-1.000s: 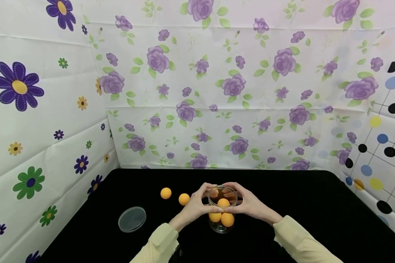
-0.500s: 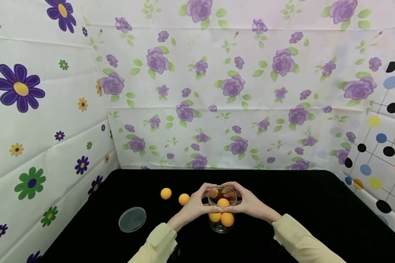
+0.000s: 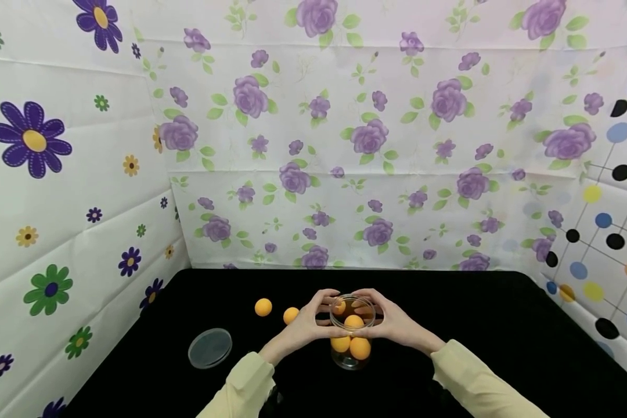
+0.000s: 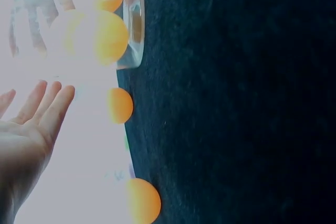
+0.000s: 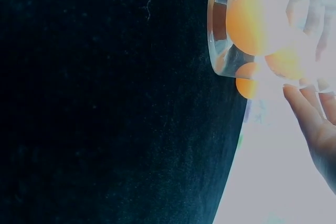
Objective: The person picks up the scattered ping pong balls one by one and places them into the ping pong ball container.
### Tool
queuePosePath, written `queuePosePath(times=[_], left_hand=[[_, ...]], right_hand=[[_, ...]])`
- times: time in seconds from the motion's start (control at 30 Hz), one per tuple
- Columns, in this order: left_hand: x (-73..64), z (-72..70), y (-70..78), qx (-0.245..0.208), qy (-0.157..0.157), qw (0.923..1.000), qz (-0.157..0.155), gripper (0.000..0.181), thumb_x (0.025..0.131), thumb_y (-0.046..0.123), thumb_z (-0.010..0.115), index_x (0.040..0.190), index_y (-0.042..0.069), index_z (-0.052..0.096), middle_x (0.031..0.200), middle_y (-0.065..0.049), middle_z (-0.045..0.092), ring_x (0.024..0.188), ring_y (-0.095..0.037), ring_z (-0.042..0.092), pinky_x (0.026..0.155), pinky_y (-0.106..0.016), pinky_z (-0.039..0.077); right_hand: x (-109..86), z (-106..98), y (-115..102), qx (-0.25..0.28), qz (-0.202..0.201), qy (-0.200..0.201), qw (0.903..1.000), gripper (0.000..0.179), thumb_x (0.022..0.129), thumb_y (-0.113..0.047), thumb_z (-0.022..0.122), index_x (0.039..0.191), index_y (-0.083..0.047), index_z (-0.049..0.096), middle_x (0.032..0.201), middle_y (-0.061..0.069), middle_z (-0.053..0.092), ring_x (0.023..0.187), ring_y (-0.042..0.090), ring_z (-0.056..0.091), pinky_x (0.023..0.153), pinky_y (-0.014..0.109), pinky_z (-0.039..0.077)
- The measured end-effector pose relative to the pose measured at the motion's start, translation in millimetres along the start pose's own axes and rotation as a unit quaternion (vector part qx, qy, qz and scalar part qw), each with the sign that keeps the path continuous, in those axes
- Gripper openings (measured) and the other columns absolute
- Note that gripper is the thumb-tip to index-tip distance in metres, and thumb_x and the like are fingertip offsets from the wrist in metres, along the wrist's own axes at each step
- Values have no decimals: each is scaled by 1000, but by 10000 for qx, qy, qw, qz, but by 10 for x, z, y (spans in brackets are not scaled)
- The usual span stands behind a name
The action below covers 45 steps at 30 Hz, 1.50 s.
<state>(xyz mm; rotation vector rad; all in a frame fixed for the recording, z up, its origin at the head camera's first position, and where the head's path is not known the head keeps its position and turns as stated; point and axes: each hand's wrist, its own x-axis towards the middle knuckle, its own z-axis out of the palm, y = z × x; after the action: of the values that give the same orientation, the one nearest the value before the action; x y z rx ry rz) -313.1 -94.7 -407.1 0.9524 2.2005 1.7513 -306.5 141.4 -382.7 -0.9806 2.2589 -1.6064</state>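
A clear open-topped jar (image 3: 350,360) stands on the black table, holding several orange table tennis balls (image 3: 360,348). My right hand (image 3: 392,321) grips the jar from the right, thumb in front and fingers round the back near the rim. My left hand (image 3: 307,322) is at the jar's left side. In the left wrist view its fingers (image 4: 59,109) look fairly straight, with a narrow gap between their tips and the jar. A loose ball (image 3: 291,315) lies just left of my left hand, partly hidden by it. Another ball (image 3: 263,307) lies further left.
A round transparent lid (image 3: 210,349) lies on the table at the left. Black cloth (image 3: 465,325) covers the tabletop. Floral sheets (image 3: 303,145) hang behind and at the sides. Bright glare washes out part of both wrist views.
My left hand has shifted slightly left, its thumb drawing back from the right thumb and its fingers loosening from the jar. The right hand and jar stay almost in place.
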Motion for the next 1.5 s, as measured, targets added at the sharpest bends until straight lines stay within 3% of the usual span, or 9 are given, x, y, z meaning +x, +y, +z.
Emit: queuePosePath(times=[0.27,0.4,0.63,0.83,1.07,1.3,1.5], left_hand=[[-13,-106,2,232,199,9995,65,58,84,24,68,132,21,36,125,-9,42,114,-27,42,89,-40,40],[-49,-175,44,297,417,9987,19,57,84,21,68,132,18,38,126,-13,42,115,-29,43,89,-40,40],[-200,-292,287,467,815,9955,133,55,83,19,68,129,6,42,124,-20,44,111,-33,45,88,-42,41],[-273,-409,324,627,1062,9923,132,49,83,15,67,126,4,45,123,-22,45,111,-35,44,88,-43,41],[-261,-543,200,864,1599,9832,157,41,82,15,69,118,3,53,116,-22,50,104,-37,49,82,-44,44],[-221,-680,-35,1001,2282,9683,178,37,78,15,72,111,8,59,108,-10,57,98,-32,54,77,-35,48],[-232,-738,-72,1189,2706,9553,51,36,77,13,74,109,6,60,107,-14,56,97,-33,53,78,-35,48]], right_hand=[[26,-29,208,103,-14,59,9999,59,83,-7,66,134,-12,36,127,20,39,112,36,42,77,37,48],[45,-29,274,37,-27,82,10000,60,82,-13,68,133,-16,38,126,16,41,111,33,44,77,36,48],[52,-13,295,-84,31,128,9999,60,80,-18,70,132,-21,39,125,14,43,109,30,45,76,37,48],[36,-16,295,13,-30,64,10000,60,81,-17,70,133,-20,39,127,14,42,111,31,44,76,38,48],[32,-23,307,193,-204,-40,9996,60,83,-10,66,135,-13,35,129,20,39,114,35,41,77,38,48],[-8,-7,146,393,-138,-126,9991,62,84,-1,62,137,-5,31,130,26,34,116,41,35,80,39,46],[-41,-1,24,434,-106,-176,9988,61,85,-1,61,137,-3,29,131,27,32,119,42,32,82,39,45]])
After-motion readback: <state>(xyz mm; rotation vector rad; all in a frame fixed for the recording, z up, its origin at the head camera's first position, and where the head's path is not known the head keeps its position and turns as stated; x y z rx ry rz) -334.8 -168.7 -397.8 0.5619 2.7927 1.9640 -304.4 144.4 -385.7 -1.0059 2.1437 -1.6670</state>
